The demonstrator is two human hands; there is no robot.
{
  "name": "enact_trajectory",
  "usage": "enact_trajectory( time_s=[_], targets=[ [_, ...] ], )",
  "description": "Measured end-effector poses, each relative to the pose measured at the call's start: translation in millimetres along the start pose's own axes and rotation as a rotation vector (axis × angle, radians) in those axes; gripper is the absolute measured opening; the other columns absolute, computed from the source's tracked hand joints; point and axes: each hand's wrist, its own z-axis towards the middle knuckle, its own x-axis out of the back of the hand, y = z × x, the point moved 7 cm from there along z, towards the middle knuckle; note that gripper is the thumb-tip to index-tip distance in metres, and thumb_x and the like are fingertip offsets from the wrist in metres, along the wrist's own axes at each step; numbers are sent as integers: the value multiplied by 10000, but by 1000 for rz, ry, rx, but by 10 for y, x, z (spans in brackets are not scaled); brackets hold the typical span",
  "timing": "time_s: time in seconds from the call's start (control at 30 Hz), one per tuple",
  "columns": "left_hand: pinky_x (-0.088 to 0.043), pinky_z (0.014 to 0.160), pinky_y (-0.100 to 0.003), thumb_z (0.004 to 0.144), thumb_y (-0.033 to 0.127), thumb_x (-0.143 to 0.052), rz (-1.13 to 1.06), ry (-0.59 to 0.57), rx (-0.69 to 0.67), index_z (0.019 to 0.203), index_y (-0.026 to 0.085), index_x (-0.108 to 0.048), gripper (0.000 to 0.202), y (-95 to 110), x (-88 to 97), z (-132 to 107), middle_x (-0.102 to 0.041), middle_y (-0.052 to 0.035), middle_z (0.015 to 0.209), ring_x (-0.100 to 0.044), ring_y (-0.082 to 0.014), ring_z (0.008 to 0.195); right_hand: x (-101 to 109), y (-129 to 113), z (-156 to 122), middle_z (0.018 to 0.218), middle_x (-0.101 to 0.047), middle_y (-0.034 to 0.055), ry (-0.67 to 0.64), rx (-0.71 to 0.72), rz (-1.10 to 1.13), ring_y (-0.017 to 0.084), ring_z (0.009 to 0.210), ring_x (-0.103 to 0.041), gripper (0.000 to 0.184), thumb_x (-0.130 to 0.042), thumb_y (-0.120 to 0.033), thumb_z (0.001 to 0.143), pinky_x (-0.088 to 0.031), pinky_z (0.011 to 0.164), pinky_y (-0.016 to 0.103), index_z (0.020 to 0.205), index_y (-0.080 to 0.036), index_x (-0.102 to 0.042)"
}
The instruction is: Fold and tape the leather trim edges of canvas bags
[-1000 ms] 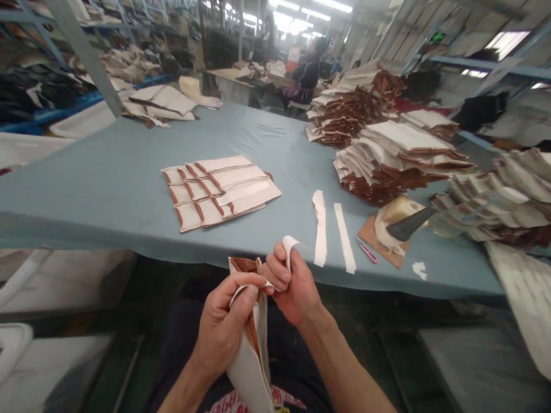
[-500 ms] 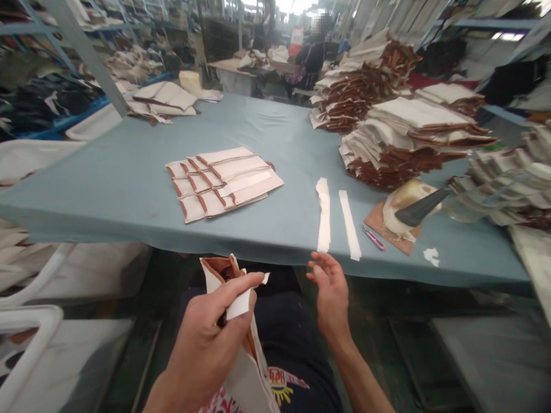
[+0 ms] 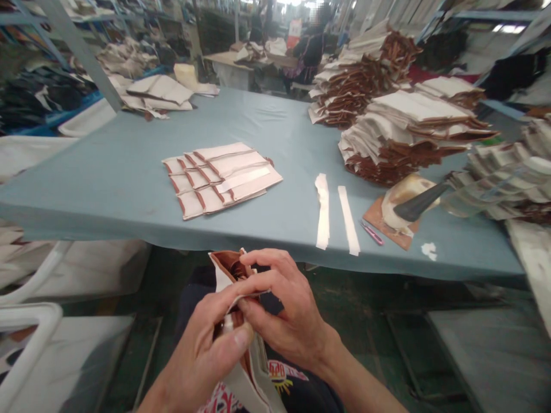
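Observation:
A cream fabric piece with a brown lining (image 3: 230, 269) stands upright over my lap, below the table's near edge. My left hand (image 3: 206, 350) is closed round its lower part, thumb pressed against it. My right hand (image 3: 286, 312) is closed on its upper edge, fingers pinching a white strip there. On the table (image 3: 107, 183) ahead lies a fanned group of similar cream pieces with brown edges (image 3: 221, 178). Two white strips (image 3: 333, 218) lie near the front edge.
Tall stacks of cream and brown pieces (image 3: 404, 132) fill the table's right side. A pink tool (image 3: 370, 233) and a dark-handled tool on a brown board (image 3: 398, 212) lie front right. White bins (image 3: 47, 344) stand at the lower left. Another person (image 3: 307, 51) sits far back.
My right hand, open and apart half a second ago, has come back to the fabric piece and closed on its upper edge. The camera has tilted slightly down.

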Motion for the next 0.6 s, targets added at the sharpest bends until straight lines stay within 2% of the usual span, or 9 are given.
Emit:
enact_trajectory(
  time_s=[0.1, 0.17, 0.23, 0.27, 0.33, 0.37, 0.43, 0.5, 0.6],
  targets=[
    [-573, 994, -395, 821, 440, -739, -158, -36, 53, 1166, 195, -878, 445, -87, -32, 29, -824, -111, 1079, -731, -363, 1040, -65, 80, -11, 1204, -797, 96, 18, -102, 155, 221, 1194, -727, 79, -718, -174, 999, -542, 1064, 387, 968, -229, -767],
    [-604, 814, -343, 823, 482, -740, -306, -16, 118, 1224, 180, -850, 514, -154, -64, 46, -783, -96, 917, -722, -289, 825, -96, 202, -47, 1177, -801, 78, 108, -243, 306, 207, 1136, -738, 106, -709, -236, 1019, -556, 1020, 366, 924, -227, -754],
    [-543, 576, -274, 822, 569, -759, -468, 29, 199, 1323, 194, -783, 627, -232, -95, 33, -688, -41, 757, -629, -204, 601, -86, 382, -124, 1073, -807, 55, 288, -414, 449, 178, 967, -750, 159, -701, -324, 1029, -584, 888, 319, 908, -223, -725],
    [-498, 511, -246, 803, 586, -792, -525, 50, 234, 1339, 214, -752, 654, -268, -105, 15, -653, -14, 727, -589, -175, 546, -72, 475, -173, 988, -803, 41, 386, -489, 500, 161, 859, -736, 196, -710, -379, 1024, -585, 803, 293, 908, -221, -707],
    [-478, 501, -211, 757, 541, -875, -572, 116, 271, 1256, 260, -716, 595, -327, -64, -35, -652, 12, 759, -593, -153, 554, -63, 634, -260, 776, -750, -2, 506, -600, 563, 129, 644, -655, 304, -759, -497, 978, -537, 627, 245, 903, -216, -671],
    [-493, 530, -206, 735, 513, -907, -572, 151, 269, 1168, 261, -706, 540, -347, -14, -63, -664, 13, 795, -610, -152, 593, -80, 698, -289, 681, -700, -28, 504, -643, 583, 113, 561, -597, 362, -782, -549, 948, -495, 558, 226, 903, -214, -655],
    [-495, 567, -197, 699, 521, -944, -551, 175, 254, 970, 229, -671, 482, -380, 94, -115, -649, 15, 801, -591, -141, 635, -161, 802, -346, 571, -614, -67, 407, -725, 613, 86, 464, -494, 452, -812, -624, 895, -407, 475, 196, 907, -210, -632],
    [-457, 563, -188, 695, 592, -942, -484, 130, 269, 815, 201, -617, 522, -434, 169, -172, -594, 23, 738, -514, -121, 620, -283, 876, -454, 536, -569, -82, 285, -814, 621, 64, 433, -431, 505, -819, -666, 869, -348, 447, 178, 901, -202, -624],
    [-394, 548, -185, 734, 678, -906, -312, 35, 352, 749, 192, -588, 580, -575, 169, -311, -557, 30, 677, -442, -111, 594, -588, 927, -754, 531, -523, -97, 186, -978, 750, 46, 428, -374, 559, -843, -700, 824, -298, 432, 164, 876, -202, -595]
  ],
)
